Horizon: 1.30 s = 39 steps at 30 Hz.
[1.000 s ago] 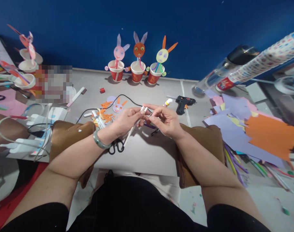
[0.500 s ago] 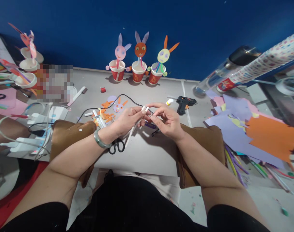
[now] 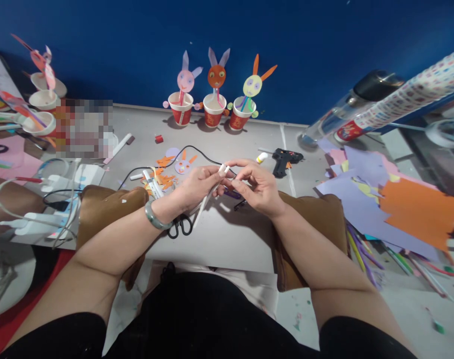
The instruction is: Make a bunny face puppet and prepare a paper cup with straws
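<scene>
My left hand pinches a pair of thin white strips between thumb and fingers. Their short ends poke up past the thumb while the long ends slant down toward the table. Close beside it, the fingers of my right hand are pressed together near the strips' upper ends; whatever they grip is too small to make out. Black-handled scissors lie under my left wrist. White markers, orange paper scraps and a purple paper rabbit face rest just beyond the left hand.
Three red paper cups, one in the middle, hold paper rabbits along the blue wall. A black glue gun lies right of my hands, its cord crossing behind them. Coloured paper is piled at right. Power strips sit at left.
</scene>
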Each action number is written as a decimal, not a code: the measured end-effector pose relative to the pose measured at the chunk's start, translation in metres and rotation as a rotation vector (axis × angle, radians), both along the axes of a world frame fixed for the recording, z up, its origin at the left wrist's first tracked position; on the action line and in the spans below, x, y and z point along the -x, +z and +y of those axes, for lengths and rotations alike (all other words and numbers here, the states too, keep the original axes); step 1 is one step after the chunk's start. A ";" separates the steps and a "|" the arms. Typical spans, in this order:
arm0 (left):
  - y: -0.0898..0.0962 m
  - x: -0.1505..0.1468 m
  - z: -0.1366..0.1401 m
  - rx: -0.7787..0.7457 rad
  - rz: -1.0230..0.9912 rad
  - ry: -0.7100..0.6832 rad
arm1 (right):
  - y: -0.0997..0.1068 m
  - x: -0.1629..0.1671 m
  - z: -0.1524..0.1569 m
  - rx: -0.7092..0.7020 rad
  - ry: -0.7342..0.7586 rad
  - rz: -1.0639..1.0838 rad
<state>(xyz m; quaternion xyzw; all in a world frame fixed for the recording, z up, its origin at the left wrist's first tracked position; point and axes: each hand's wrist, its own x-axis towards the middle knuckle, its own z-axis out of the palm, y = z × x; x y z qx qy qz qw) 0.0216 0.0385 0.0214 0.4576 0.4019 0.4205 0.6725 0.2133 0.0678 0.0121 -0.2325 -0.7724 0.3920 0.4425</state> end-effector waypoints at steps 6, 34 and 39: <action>0.000 0.000 0.000 -0.008 -0.043 0.006 | 0.001 0.000 -0.001 0.016 -0.009 -0.013; 0.000 0.000 0.002 0.086 -0.098 0.053 | -0.002 0.001 -0.004 -0.032 -0.055 -0.064; 0.000 0.000 0.001 0.086 -0.119 0.052 | 0.000 0.001 -0.005 0.007 -0.052 -0.060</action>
